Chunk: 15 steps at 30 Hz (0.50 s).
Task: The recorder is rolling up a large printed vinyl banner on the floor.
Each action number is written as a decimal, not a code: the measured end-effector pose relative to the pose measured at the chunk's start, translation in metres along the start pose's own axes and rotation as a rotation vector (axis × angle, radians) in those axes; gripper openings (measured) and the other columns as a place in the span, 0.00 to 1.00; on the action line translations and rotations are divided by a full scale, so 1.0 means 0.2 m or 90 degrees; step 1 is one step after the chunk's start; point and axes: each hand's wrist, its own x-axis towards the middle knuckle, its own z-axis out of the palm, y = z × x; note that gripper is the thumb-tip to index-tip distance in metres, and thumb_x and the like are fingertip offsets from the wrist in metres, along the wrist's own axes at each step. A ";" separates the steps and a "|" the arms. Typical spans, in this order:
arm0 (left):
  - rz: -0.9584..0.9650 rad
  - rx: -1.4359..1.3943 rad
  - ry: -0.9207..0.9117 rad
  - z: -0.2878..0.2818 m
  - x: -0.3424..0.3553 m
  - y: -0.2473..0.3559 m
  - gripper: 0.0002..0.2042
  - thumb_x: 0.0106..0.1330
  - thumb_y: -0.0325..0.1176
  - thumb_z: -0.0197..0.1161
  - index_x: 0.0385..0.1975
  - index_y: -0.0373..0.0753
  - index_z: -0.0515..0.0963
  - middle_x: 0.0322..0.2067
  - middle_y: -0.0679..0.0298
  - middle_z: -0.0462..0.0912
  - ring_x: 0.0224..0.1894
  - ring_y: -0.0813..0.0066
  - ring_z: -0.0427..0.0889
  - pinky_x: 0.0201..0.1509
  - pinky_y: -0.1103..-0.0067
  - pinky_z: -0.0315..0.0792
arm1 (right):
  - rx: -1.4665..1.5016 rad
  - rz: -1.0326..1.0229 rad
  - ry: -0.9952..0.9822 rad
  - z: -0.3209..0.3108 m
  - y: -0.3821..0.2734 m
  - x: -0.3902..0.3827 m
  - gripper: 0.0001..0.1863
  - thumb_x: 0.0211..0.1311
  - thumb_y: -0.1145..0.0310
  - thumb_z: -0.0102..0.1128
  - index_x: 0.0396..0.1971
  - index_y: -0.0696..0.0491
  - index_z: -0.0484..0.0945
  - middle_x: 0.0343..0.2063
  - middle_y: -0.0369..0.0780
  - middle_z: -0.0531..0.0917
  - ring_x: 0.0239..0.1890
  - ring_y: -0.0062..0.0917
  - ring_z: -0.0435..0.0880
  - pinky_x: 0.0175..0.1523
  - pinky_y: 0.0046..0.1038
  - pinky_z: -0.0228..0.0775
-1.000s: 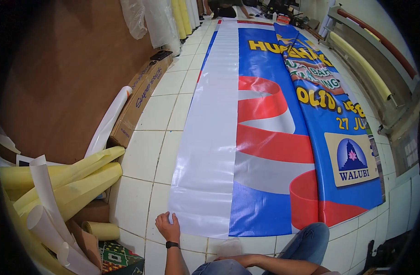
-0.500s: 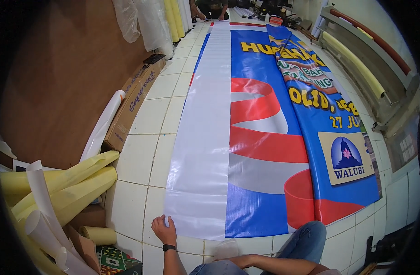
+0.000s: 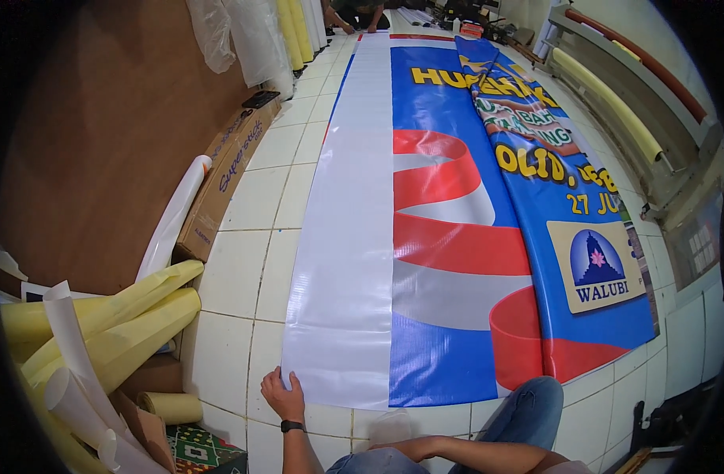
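Head view, and the big thing is a long glossy vinyl banner (image 3: 465,241), blue with red and grey ribbon shapes and chunky yellow lettering, lying flat on the white tiled floor (image 3: 224,272) straight ahead. Its left side is a plain shiny white strip (image 3: 338,229) running the whole length, and the right part has a lengthwise fold.

Left hand (image 3: 283,395) is down at the near left corner of that strip — fingers slightly bent, thumb spread away from them, a black wristwatch (image 3: 292,426) just behind. Right hand (image 3: 411,449) sits low at the lap, the forearm lying across from the right; can't tell what its fingers are doing. A knee in blue jeans (image 3: 529,411) pokes up near the banner's close edge.

Further out, another person (image 3: 358,14) is crouched at the far end, hands by the strip. Long brown cardboard box (image 3: 228,186) and pale yellow paper rolls (image 3: 133,324) on the left, grey roller machine (image 3: 654,99) on the right.
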 end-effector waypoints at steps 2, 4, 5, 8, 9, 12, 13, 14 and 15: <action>-0.006 0.008 -0.020 0.01 0.00 0.03 0.16 0.61 0.33 0.68 0.47 0.34 0.81 0.45 0.55 0.78 0.51 0.55 0.75 0.59 0.63 0.67 | -0.007 -0.019 0.029 0.01 0.25 0.04 0.28 0.74 0.64 0.48 0.69 0.61 0.59 0.61 0.47 0.73 0.63 0.32 0.71 0.60 0.32 0.71; -0.007 0.012 -0.024 0.01 0.00 0.01 0.17 0.61 0.33 0.68 0.48 0.34 0.81 0.45 0.55 0.78 0.51 0.55 0.75 0.59 0.63 0.67 | -0.013 -0.038 0.045 0.01 0.23 0.04 0.27 0.74 0.64 0.48 0.68 0.62 0.60 0.61 0.47 0.73 0.63 0.33 0.71 0.60 0.33 0.71; -0.013 0.018 -0.026 -0.01 0.00 -0.01 0.17 0.61 0.33 0.68 0.49 0.35 0.81 0.45 0.56 0.78 0.52 0.56 0.75 0.59 0.63 0.67 | -0.012 0.001 0.007 -0.01 0.00 0.02 0.28 0.75 0.63 0.48 0.68 0.61 0.60 0.62 0.47 0.73 0.63 0.33 0.71 0.60 0.33 0.71; -0.009 0.007 -0.032 -0.01 0.00 0.01 0.16 0.61 0.32 0.68 0.48 0.35 0.81 0.45 0.56 0.78 0.52 0.56 0.75 0.60 0.63 0.66 | 0.037 0.050 -0.014 0.00 -0.17 -0.04 0.29 0.75 0.61 0.49 0.69 0.59 0.59 0.63 0.47 0.72 0.64 0.33 0.70 0.59 0.33 0.72; -0.009 0.007 -0.032 -0.01 0.00 0.01 0.16 0.61 0.32 0.68 0.48 0.35 0.81 0.45 0.56 0.78 0.52 0.56 0.75 0.60 0.63 0.66 | 0.087 0.059 -0.008 0.01 -0.19 -0.05 0.30 0.75 0.59 0.51 0.70 0.58 0.59 0.63 0.47 0.71 0.64 0.33 0.70 0.58 0.33 0.73; -0.002 -0.002 -0.033 -0.01 0.00 0.00 0.16 0.61 0.31 0.68 0.48 0.35 0.81 0.45 0.56 0.78 0.52 0.56 0.75 0.59 0.63 0.66 | 0.133 0.083 -0.017 0.02 -0.25 -0.07 0.32 0.75 0.56 0.53 0.70 0.56 0.59 0.63 0.46 0.71 0.64 0.32 0.70 0.57 0.34 0.74; 0.001 -0.008 -0.038 -0.01 0.00 0.00 0.16 0.60 0.31 0.68 0.48 0.35 0.81 0.45 0.56 0.78 0.52 0.56 0.74 0.59 0.63 0.66 | 0.133 0.083 -0.018 0.02 -0.24 -0.07 0.32 0.75 0.56 0.53 0.70 0.56 0.59 0.63 0.46 0.71 0.64 0.32 0.70 0.57 0.34 0.74; 0.004 -0.015 -0.042 -0.01 -0.01 0.00 0.16 0.60 0.30 0.68 0.48 0.36 0.81 0.45 0.56 0.78 0.52 0.56 0.74 0.59 0.63 0.66 | 0.080 0.053 -0.009 0.02 -0.22 -0.07 0.32 0.74 0.56 0.54 0.70 0.56 0.59 0.63 0.46 0.71 0.64 0.31 0.70 0.57 0.33 0.74; 0.003 -0.014 -0.042 -0.02 -0.01 -0.01 0.16 0.60 0.30 0.68 0.48 0.36 0.81 0.45 0.56 0.78 0.52 0.56 0.74 0.59 0.63 0.66 | 0.026 0.022 0.000 0.02 -0.23 -0.07 0.33 0.73 0.57 0.55 0.70 0.57 0.59 0.62 0.46 0.72 0.63 0.31 0.70 0.56 0.32 0.74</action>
